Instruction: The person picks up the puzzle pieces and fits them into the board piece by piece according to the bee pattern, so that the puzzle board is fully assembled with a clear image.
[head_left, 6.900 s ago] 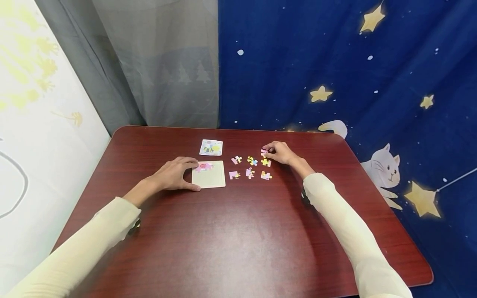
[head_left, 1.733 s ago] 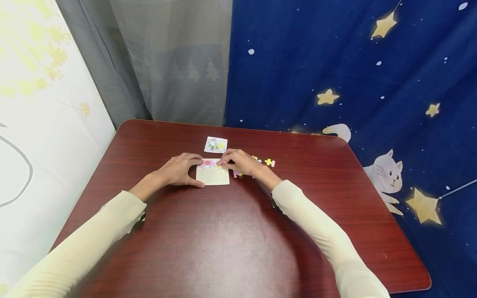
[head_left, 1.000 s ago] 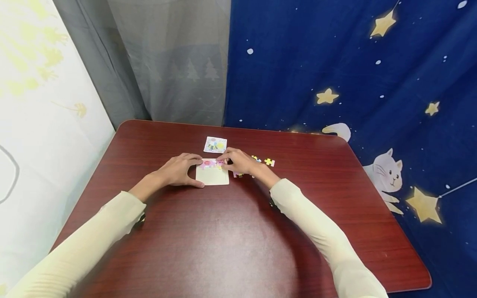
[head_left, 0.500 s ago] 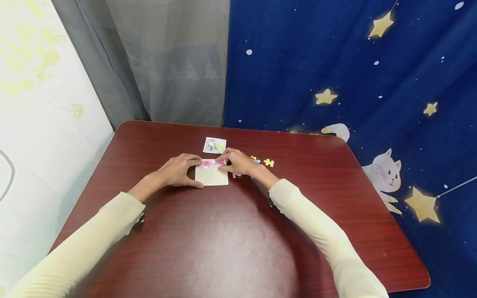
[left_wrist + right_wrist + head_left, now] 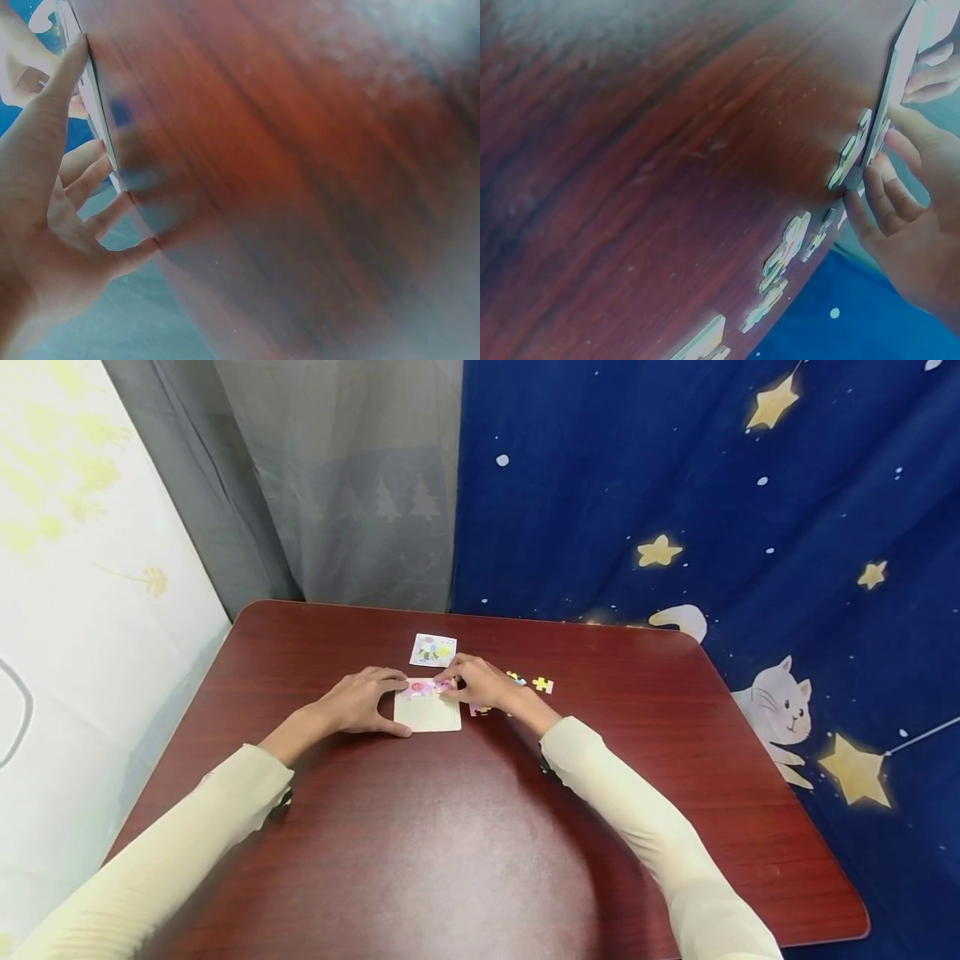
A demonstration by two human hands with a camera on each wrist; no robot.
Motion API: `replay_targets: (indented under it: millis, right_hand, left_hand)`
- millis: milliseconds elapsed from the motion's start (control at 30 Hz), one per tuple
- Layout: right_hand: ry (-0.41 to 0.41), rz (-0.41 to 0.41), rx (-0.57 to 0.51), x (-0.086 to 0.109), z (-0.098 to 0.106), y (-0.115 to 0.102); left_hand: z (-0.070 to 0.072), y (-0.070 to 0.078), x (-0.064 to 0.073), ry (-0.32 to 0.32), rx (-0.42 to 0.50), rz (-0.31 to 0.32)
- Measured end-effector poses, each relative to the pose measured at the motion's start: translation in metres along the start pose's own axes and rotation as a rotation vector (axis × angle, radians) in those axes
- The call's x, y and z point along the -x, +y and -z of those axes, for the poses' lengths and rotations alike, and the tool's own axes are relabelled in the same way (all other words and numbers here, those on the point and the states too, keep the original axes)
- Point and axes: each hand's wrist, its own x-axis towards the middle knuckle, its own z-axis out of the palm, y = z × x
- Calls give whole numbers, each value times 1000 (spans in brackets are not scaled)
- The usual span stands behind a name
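Observation:
A square, pale puzzle tray [image 5: 427, 718] lies on the table with pink puzzle pieces [image 5: 417, 687] along its far side. My left hand [image 5: 360, 702] holds the tray from the left, thumb at the near edge and fingers at the far corner. In the left wrist view, the left hand [image 5: 67, 232] shows its fingers spread against the table. At the tray's far right corner my right hand [image 5: 483, 685] pinches a pink and yellow puzzle piece [image 5: 442, 687], mostly covered by the fingertips. From the right wrist, the right hand [image 5: 907, 217] is at the tray's edge [image 5: 892, 82].
A bee picture card [image 5: 432, 649] lies just beyond the tray. Loose puzzle pieces lie to the right, including a yellow one [image 5: 543, 684] and a pink one [image 5: 480, 711]; the right forearm partly hides others. Curtains stand behind the dark red table [image 5: 420, 843].
From the loose pieces on the right, my right hand has come left to the tray's far right corner with a puzzle piece. During the last second it shifts only slightly; the left hand stays put.

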Motion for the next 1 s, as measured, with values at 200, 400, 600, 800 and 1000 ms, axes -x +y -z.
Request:
replay_targets:
  millis: [200,400,600,800,1000]
  right_hand:
    - [2,12,-38,3,-2,2]
    - [22,-7,-60,1,-4,3]
    - [21,-76,-115,-3,-2,2]
    - [12,-117,-139,-6,0,2]
    - [17,-89,-133,-4,-2,6]
  left_hand:
    - [2,1,-1,-5,-10,6]
    - [2,1,0,-5,-4,0]
    - [2,1,0,-7,1,2]
    - [2,0,0,-7,5,1]
    - [1,-1,-1,-7,1,-2]
